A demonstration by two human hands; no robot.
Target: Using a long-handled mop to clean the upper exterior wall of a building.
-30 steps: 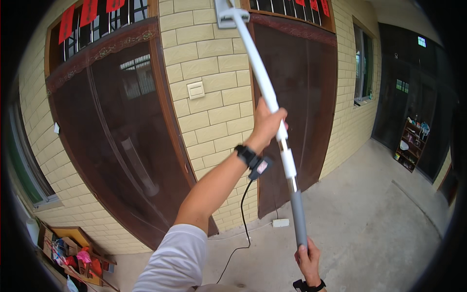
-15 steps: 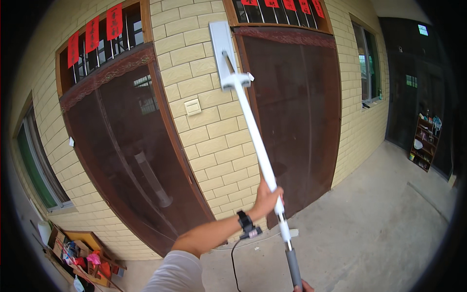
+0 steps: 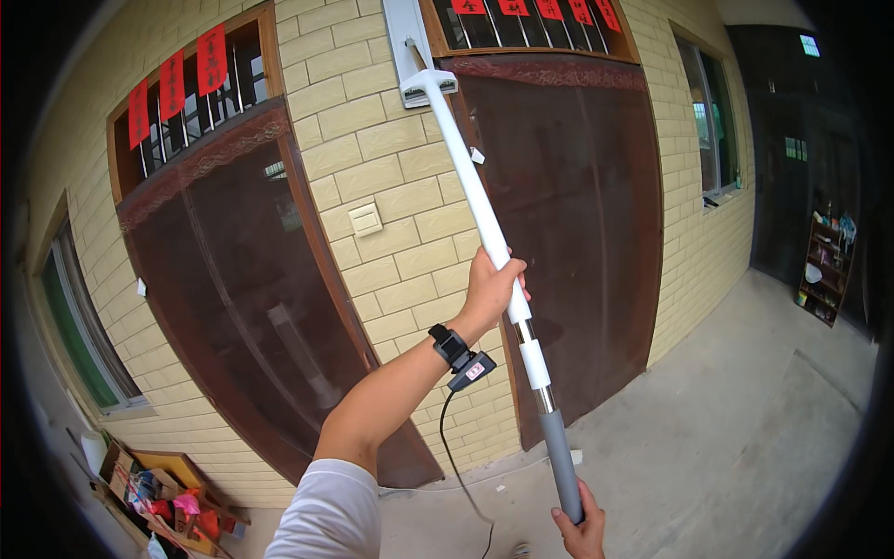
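Guide the flat head [image 3: 400,37] evenly, high up at the brick wall [image 3: 382,265] between the doors [image 3: 577,242], with left fingers [image 3: 510,269] wrapped round the white pole [image 3: 475,186] for steering and right fingers [image 3: 589,503] closed on the grey grip [image 3: 557,452] for pushing.

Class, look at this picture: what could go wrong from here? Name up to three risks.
The thin black cable dangling below the left hand might snag. The long white pole, swung sideways, could knock the cream square wall switch. The flat pale rectangular head might scrape the brown wooden frame beside it.
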